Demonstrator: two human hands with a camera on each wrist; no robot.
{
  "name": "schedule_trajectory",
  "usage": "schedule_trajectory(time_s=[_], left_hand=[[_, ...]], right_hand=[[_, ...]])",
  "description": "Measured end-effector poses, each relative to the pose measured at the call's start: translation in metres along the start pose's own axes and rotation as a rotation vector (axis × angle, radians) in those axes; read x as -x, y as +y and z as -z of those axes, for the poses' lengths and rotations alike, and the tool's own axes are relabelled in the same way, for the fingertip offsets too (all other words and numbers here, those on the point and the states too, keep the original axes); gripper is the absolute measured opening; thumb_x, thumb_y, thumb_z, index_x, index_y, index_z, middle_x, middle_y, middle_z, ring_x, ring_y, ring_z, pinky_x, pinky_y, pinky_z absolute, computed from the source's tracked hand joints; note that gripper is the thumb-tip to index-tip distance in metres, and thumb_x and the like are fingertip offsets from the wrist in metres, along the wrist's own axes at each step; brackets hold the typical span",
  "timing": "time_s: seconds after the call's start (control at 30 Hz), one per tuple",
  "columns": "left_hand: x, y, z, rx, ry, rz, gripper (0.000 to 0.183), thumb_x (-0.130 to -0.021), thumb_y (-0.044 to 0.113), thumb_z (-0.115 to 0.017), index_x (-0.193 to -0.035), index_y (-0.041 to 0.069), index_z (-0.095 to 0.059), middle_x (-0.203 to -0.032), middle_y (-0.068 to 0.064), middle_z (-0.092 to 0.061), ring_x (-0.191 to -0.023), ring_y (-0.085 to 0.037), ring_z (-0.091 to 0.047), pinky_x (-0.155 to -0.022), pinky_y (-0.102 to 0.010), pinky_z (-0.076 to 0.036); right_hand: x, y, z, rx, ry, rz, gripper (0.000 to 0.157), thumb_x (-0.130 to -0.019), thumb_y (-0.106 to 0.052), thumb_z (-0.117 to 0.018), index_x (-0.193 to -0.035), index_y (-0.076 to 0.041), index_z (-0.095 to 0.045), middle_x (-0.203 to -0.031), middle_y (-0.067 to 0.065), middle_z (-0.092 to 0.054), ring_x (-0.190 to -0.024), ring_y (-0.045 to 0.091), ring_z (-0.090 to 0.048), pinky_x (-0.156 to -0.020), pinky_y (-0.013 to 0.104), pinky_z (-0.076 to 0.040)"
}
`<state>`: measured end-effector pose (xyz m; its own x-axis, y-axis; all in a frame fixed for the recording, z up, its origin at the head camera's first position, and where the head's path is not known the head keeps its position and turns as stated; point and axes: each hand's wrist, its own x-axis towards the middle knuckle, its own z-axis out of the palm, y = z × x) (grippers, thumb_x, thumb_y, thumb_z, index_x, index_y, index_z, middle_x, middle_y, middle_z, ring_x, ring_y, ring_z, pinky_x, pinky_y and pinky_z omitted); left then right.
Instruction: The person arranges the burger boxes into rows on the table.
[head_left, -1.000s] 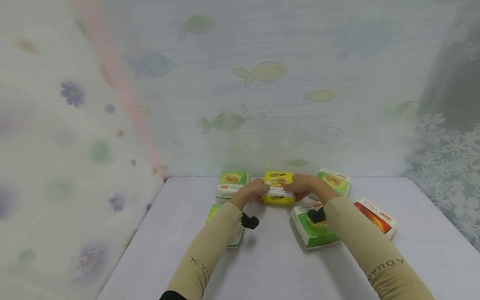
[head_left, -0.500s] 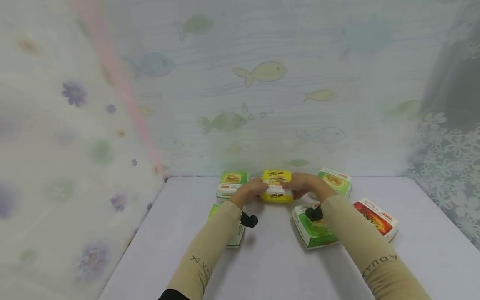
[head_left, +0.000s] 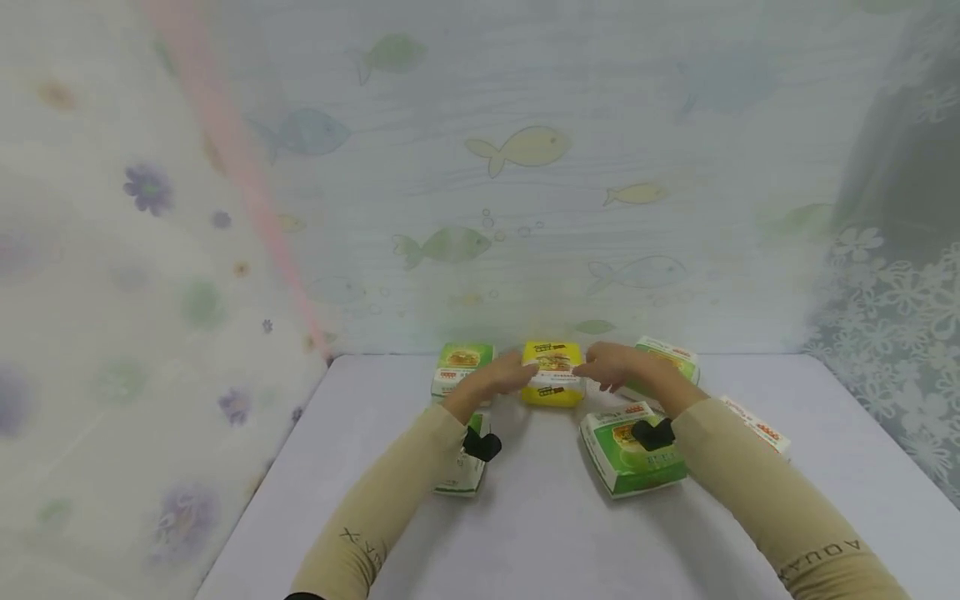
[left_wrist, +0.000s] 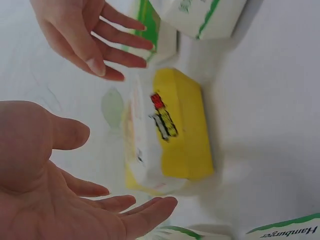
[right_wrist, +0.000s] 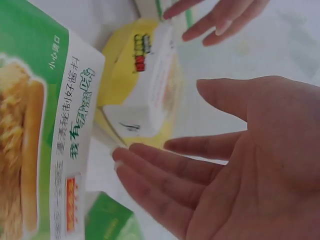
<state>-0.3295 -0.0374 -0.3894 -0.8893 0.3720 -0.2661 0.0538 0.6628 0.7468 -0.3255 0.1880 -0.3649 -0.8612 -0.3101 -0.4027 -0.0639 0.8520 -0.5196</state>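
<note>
A yellow and white burger box point(head_left: 552, 385) rests on the table near the wall, between my two hands. My left hand point(head_left: 506, 372) is just left of it, and in the left wrist view its fingers point(left_wrist: 100, 200) are spread and apart from the box. On the other side is my right hand point(head_left: 611, 365); its fingers point(right_wrist: 170, 175) are extended and hold nothing in the right wrist view. Both wrist views show a gap between each hand and the yellow box point(left_wrist: 185, 130).
Green and white burger boxes stand at back left point(head_left: 462, 367), front left point(head_left: 461, 475), back right point(head_left: 667, 354) and front right point(head_left: 633, 454). A box with a white label point(head_left: 757, 427) is partly behind my right sleeve. A fish-print curtain point(head_left: 517, 208) hangs behind the table.
My hands have let go of the yellow burger box and drawn apart to either side. The box stays on the table, barely moved.
</note>
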Motion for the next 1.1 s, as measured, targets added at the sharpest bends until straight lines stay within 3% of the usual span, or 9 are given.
schedule_trajectory(time_s=[0.1,0.17,0.23,0.3,0.47,0.63,0.73,0.93,1.1], left_hand=[[0.011,0.006,0.0,-0.011,-0.003,-0.063,0.052,-0.109,0.029,-0.048,-0.154,0.005,-0.041,-0.142,-0.014,-0.056,-0.12,-0.026,-0.056,-0.108,-0.046,-0.043],[0.018,0.009,-0.003,-0.039,0.003,-0.067,0.061,-0.108,0.032,-0.05,-0.159,0.003,-0.033,-0.157,-0.015,-0.043,-0.142,-0.029,-0.043,-0.119,-0.049,-0.034],[0.025,0.012,-0.006,-0.074,0.012,-0.051,0.067,-0.107,0.036,-0.052,-0.16,0.001,-0.028,-0.162,-0.017,-0.036,-0.148,-0.032,-0.035,-0.12,-0.049,-0.032],[0.032,0.014,-0.01,-0.108,0.02,-0.043,0.071,-0.107,0.038,-0.053,-0.16,0.0,-0.026,-0.164,-0.018,-0.032,-0.15,-0.033,-0.032,-0.12,-0.049,-0.032],[0.05,0.017,-0.02,-0.122,0.019,-0.068,0.07,-0.105,0.04,-0.055,-0.159,0.001,-0.031,-0.16,-0.017,-0.039,-0.146,-0.032,-0.039,-0.116,-0.05,-0.037],[0.062,0.015,-0.035,-0.091,-0.005,-0.097,0.072,-0.105,0.038,-0.057,-0.159,0.001,-0.029,-0.161,-0.019,-0.036,-0.148,-0.033,-0.037,-0.115,-0.051,-0.039],[0.064,0.012,-0.048,-0.049,-0.035,-0.118,0.073,-0.104,0.037,-0.058,-0.159,0.0,-0.027,-0.163,-0.018,-0.034,-0.149,-0.032,-0.034,-0.116,-0.051,-0.037],[0.061,0.004,-0.078,0.0,-0.058,-0.093,0.082,-0.101,0.041,-0.064,-0.159,-0.002,-0.026,-0.161,-0.02,-0.035,-0.147,-0.033,-0.038,-0.115,-0.051,-0.039],[0.056,-0.002,-0.105,0.093,-0.057,-0.07,0.091,-0.097,0.043,-0.069,-0.161,0.0,-0.02,-0.163,-0.021,-0.03,-0.15,-0.034,-0.032,-0.118,-0.051,-0.035]], right_hand=[[0.015,-0.001,0.003,0.094,0.026,0.047,0.053,-0.105,-0.033,-0.057,-0.135,0.01,-0.053,-0.127,0.025,-0.06,-0.109,0.038,-0.065,-0.091,0.047,-0.056],[0.025,0.001,0.003,0.16,0.051,0.066,0.054,-0.104,-0.034,-0.058,-0.137,0.009,-0.054,-0.13,0.026,-0.06,-0.115,0.04,-0.062,-0.095,0.051,-0.054],[0.034,0.004,0.004,0.21,0.075,0.087,0.054,-0.103,-0.033,-0.059,-0.137,0.009,-0.055,-0.131,0.028,-0.06,-0.119,0.043,-0.06,-0.098,0.053,-0.052],[0.042,0.007,0.003,0.231,0.095,0.105,0.052,-0.103,-0.032,-0.06,-0.135,0.009,-0.056,-0.13,0.028,-0.061,-0.12,0.044,-0.06,-0.099,0.055,-0.051],[0.061,0.018,0.004,0.242,0.139,0.157,0.046,-0.101,-0.026,-0.064,-0.128,0.011,-0.06,-0.121,0.026,-0.066,-0.114,0.043,-0.062,-0.097,0.056,-0.052],[0.071,0.033,0.004,0.233,0.166,0.193,0.045,-0.099,-0.023,-0.066,-0.126,0.013,-0.061,-0.113,0.025,-0.067,-0.106,0.041,-0.064,-0.092,0.054,-0.054],[0.072,0.041,0.002,0.213,0.161,0.194,0.046,-0.098,-0.02,-0.067,-0.129,0.013,-0.06,-0.115,0.026,-0.067,-0.106,0.04,-0.064,-0.092,0.054,-0.054],[0.074,0.052,-0.004,0.155,0.114,0.167,0.052,-0.097,-0.019,-0.067,-0.136,0.013,-0.055,-0.136,0.033,-0.057,-0.127,0.052,-0.052,-0.102,0.062,-0.047],[0.073,0.059,-0.01,0.134,0.08,0.157,0.049,-0.099,-0.021,-0.065,-0.136,0.01,-0.057,-0.134,0.032,-0.059,-0.125,0.05,-0.054,-0.101,0.062,-0.048]])
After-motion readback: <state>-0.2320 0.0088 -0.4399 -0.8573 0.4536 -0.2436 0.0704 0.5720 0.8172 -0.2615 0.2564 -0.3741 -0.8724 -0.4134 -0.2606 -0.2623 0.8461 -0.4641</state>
